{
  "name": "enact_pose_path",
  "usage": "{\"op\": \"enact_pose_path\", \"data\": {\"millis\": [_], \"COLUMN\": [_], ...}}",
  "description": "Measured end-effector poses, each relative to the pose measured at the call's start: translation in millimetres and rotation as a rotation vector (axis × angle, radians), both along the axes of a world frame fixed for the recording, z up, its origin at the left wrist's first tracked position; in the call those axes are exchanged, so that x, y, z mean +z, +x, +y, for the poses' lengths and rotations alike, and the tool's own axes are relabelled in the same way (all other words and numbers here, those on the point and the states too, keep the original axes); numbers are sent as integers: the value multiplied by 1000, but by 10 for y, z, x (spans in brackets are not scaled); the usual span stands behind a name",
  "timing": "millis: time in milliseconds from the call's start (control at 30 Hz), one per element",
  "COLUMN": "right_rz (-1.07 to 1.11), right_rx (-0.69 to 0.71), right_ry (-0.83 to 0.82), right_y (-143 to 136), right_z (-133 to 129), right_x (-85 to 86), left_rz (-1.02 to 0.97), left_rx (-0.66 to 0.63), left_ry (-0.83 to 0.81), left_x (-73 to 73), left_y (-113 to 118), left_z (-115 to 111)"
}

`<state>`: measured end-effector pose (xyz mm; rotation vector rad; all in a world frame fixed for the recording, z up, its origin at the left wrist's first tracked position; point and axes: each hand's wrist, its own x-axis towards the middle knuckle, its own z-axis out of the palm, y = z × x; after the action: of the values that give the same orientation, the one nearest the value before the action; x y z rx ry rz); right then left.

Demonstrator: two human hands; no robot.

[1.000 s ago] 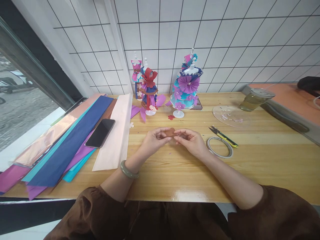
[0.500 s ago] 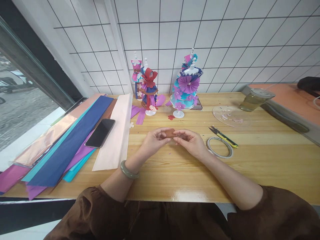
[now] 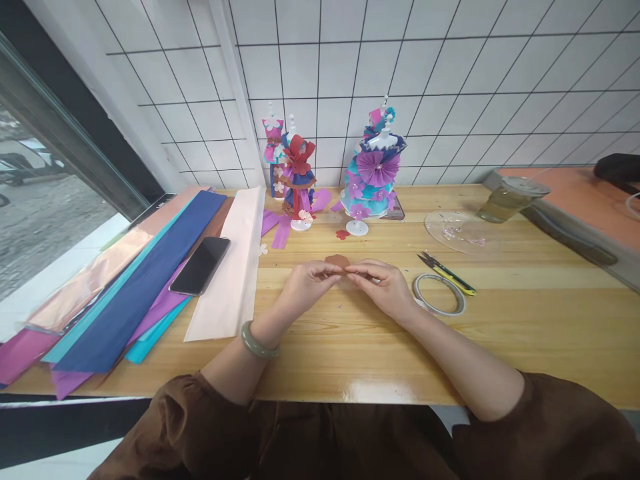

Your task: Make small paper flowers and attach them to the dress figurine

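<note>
A small brown piece (image 3: 338, 261) is pinched between closed fingertips of the left hand (image 3: 311, 285) and right hand (image 3: 381, 285) — both held above a wooden table (image 3: 320, 360).

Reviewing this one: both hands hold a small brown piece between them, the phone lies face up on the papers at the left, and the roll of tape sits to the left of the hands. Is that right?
Not quite: the head view shows the roll of tape to the right of the hands, beside the snips. The rest stands.
</note>
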<state>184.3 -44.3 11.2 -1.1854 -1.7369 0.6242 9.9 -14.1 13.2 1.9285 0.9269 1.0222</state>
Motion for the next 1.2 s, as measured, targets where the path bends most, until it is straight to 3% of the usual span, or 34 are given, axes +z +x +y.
{"op": "enact_pose_path", "data": {"millis": [433, 667, 900, 1200], "right_rz": [-80, 85, 274, 224], "right_rx": [23, -2, 59, 6], "right_ry": [-6, -148, -275, -284], "right_y": [26, 1, -5, -2], "right_z": [12, -4, 39, 20], "right_x": [-3, 7, -27, -6], "left_rz": [-17, -206, -209, -237], "left_rx": [41, -41, -43, -62], "left_ry": [-89, -288, -281, -357], "left_x": [-19, -41, -19, 3], "left_y": [6, 16, 19, 22], "left_z": [12, 40, 29, 19]}}
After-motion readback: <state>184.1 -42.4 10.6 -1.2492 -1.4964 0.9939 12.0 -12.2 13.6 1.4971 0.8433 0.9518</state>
